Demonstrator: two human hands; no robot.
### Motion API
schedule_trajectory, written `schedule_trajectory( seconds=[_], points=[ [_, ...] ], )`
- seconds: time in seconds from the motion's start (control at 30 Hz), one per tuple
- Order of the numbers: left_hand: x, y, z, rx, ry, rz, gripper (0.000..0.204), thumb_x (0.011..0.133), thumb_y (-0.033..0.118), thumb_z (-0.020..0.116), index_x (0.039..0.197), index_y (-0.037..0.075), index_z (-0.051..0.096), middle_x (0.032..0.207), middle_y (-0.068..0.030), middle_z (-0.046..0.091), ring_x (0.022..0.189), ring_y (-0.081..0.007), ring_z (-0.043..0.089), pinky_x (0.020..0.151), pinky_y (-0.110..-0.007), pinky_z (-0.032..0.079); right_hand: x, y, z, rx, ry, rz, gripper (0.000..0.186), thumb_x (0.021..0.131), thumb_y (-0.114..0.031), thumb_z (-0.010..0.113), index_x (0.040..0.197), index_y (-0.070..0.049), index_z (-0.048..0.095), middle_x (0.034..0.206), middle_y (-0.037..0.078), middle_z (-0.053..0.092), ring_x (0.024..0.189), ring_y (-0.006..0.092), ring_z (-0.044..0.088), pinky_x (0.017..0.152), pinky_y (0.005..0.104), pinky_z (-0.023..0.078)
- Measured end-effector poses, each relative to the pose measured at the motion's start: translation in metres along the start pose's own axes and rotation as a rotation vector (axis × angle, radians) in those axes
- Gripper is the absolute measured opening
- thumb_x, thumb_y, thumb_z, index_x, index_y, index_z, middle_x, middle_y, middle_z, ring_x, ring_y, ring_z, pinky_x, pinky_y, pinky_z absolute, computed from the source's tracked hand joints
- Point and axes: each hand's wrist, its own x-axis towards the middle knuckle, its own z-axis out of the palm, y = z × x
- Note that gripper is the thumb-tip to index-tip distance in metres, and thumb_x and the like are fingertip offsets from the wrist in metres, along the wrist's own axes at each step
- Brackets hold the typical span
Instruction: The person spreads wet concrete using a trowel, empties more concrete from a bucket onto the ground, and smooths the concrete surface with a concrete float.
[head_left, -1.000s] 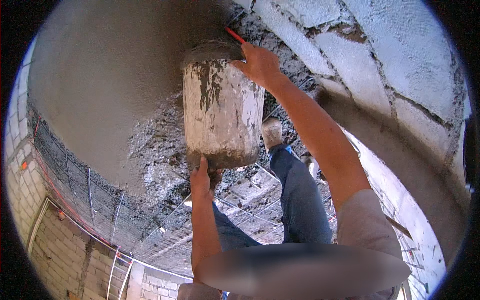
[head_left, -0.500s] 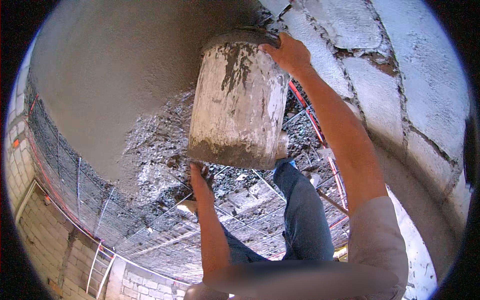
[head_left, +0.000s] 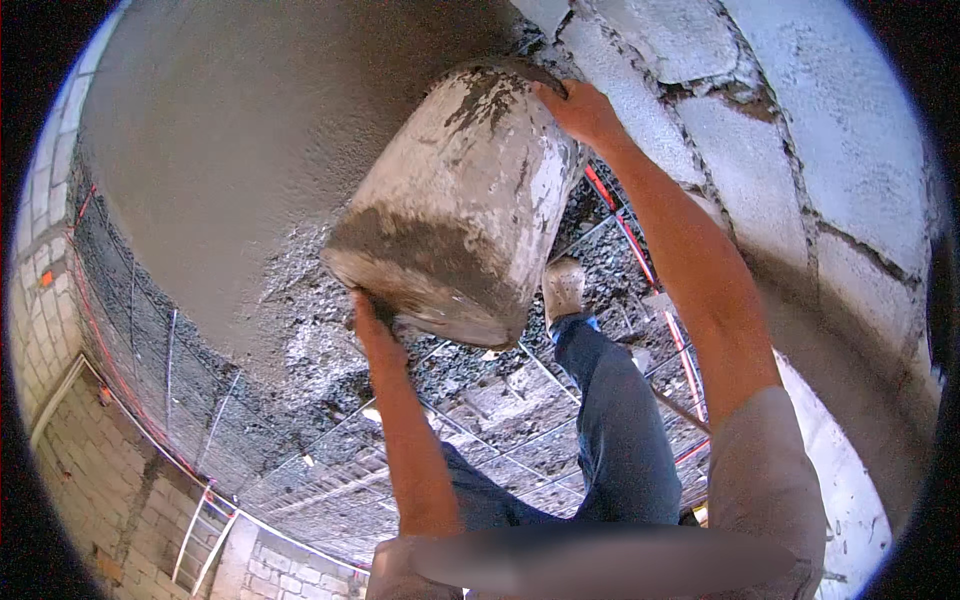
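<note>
A pale, mortar-smeared bucket is tipped in front of me, its mouth turned away toward the wet concrete and its base toward me. At the far rim on the right side, my right hand is closed with its fingers curled over the edge. My left hand grips the near left edge of the base from below; most of its fingers are hidden under it. What is inside the bucket cannot be seen. The concrete beyond is smooth and grey, with a rough, stony border near the bucket.
Wire mesh covers the ground around my legs. A red conduit runs along the right side, beside a rough block wall. My shoe stands just right of the bucket. A pale ladder leans at the lower left.
The bucket has tilted further, its base swinging up and to the left so more of its underside shows. My left hand has risen with the base; my right hand remains at the rim.
</note>
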Motion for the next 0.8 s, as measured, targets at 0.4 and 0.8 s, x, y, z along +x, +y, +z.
schedule_trajectory(
  seconds=[0.4,0.8],
  points=[
    [-0.021,0.207,0.116,0.669,-0.107,0.536,0.067,0.071,0.046,0.076,0.110,-0.004,0.055,0.095,-0.0148,0.064,0.085,-0.0231,0.062,0.078,-0.035,0.050,-0.032,0.124,0.050,0.560,0.089,0.026,0.068,0.087,-0.055,0.051,0.135,-0.009,0.040,0.121,0.012,0.053,0.090,0.0256,0.058,0.077,0.0404,0.047],
    [-0.063,0.243,0.124,1.063,-0.048,0.512,0.086,0.059,0.067,0.073,0.103,-0.005,0.054,0.085,-0.0248,0.063,0.082,-0.0384,0.064,0.073,-0.044,0.049,-0.074,0.105,0.028,1.180,0.029,0.380,0.054,0.092,-0.046,0.047,0.126,-0.004,0.051,0.113,0.011,0.059,0.103,0.0242,0.056,0.092,0.0412,0.042]
  ],
)
